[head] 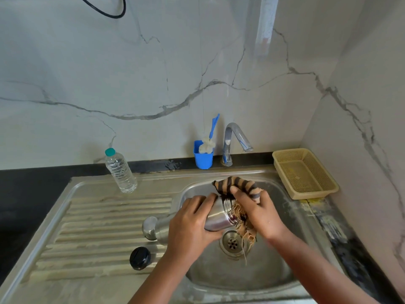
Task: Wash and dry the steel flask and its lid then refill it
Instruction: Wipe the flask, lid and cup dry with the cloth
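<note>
Head view: a cylindrical brushed-steel flask (219,217) is being held on its side over the basin of a stainless-steel sink (258,273), lower centre of the frame. Its long axis is running from lower left to upper right, with one end (150,228) pointing left over the ribbed draining board (105,227) and the other buried in a brown-and-tan striped cloth (240,185). The body is being gripped by the left hand (192,224), fingers curled round it; the cloth is being bunched against the flask's right end by the right hand (260,212), the nearer one to that end. Drying appears to be under way. A round black lid (140,258) is lying apart on the draining board, lower left, nearer the left hand. A clear plastic water bottle with a teal cap (120,171) is standing upright at centre left, likely for the refill.
</note>
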Available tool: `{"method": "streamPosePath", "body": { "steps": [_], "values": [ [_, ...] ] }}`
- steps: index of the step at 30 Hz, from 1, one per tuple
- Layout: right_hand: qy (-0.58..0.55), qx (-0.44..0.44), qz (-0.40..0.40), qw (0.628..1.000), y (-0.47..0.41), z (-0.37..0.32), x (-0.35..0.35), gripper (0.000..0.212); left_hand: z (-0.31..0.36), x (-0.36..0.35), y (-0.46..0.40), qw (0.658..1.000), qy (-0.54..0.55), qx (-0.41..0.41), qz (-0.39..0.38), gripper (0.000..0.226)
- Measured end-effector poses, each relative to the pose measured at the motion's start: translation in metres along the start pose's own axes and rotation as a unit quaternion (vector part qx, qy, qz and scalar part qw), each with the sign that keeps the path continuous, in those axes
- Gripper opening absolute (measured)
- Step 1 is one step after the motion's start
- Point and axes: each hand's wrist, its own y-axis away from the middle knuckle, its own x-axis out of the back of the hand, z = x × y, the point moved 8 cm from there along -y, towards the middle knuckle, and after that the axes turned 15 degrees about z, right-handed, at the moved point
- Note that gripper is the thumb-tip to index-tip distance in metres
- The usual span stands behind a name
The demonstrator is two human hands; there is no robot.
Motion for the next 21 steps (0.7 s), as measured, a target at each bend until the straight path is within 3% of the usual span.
{"method": "streamPosePath", "body": {
  "steps": [7,15,21],
  "values": [
    [-0.161,-0.260,0.096,0.947,0.028,0.041,-0.007,0.029,-0.016,-0.001,0.012,0.995,-0.013,0.095,-0.008,0.091],
    [-0.221,-0.372,0.139,0.891,0.046,0.061,-0.006,0.034,-0.019,-0.001,0.013,0.987,-0.156,-0.029,-0.001,0.098],
    [-0.221,-0.381,0.165,0.882,0.037,0.073,-0.002,0.040,0.004,0.004,0.021,0.984,-0.144,-0.107,0.007,0.087]
  ]
}}
